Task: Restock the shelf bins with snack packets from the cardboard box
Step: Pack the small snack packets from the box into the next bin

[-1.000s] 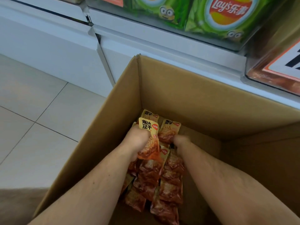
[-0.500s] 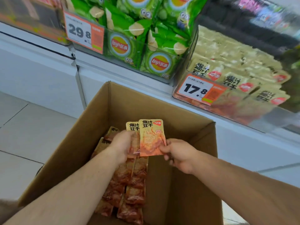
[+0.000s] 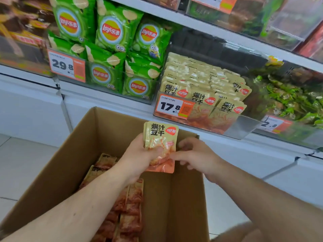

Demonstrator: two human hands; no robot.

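Observation:
My left hand (image 3: 139,158) grips a small stack of yellow-and-orange snack packets (image 3: 161,137), held upright above the open cardboard box (image 3: 73,154). My right hand (image 3: 194,156) touches the stack's right edge with its fingertips, fingers partly curled. More packets of the same kind (image 3: 129,206) lie in rows at the bottom of the box, partly hidden by my left forearm. Just above and to the right, a clear shelf bin (image 3: 227,123) with a 17.8 price tag holds rows of matching packets (image 3: 206,81).
To the left of that bin stands a bin of green crisp bags (image 3: 111,49) tagged 29.8. A bin of green wrapped sweets (image 3: 293,100) is on the right. Another shelf (image 3: 227,13) runs above. White base panels (image 3: 31,110) and tiled floor (image 3: 21,165) surround the box.
Both hands have risen out of the box with the packets, from deep inside it to above its rim. The view has tilted up, bringing the shelf bins into sight.

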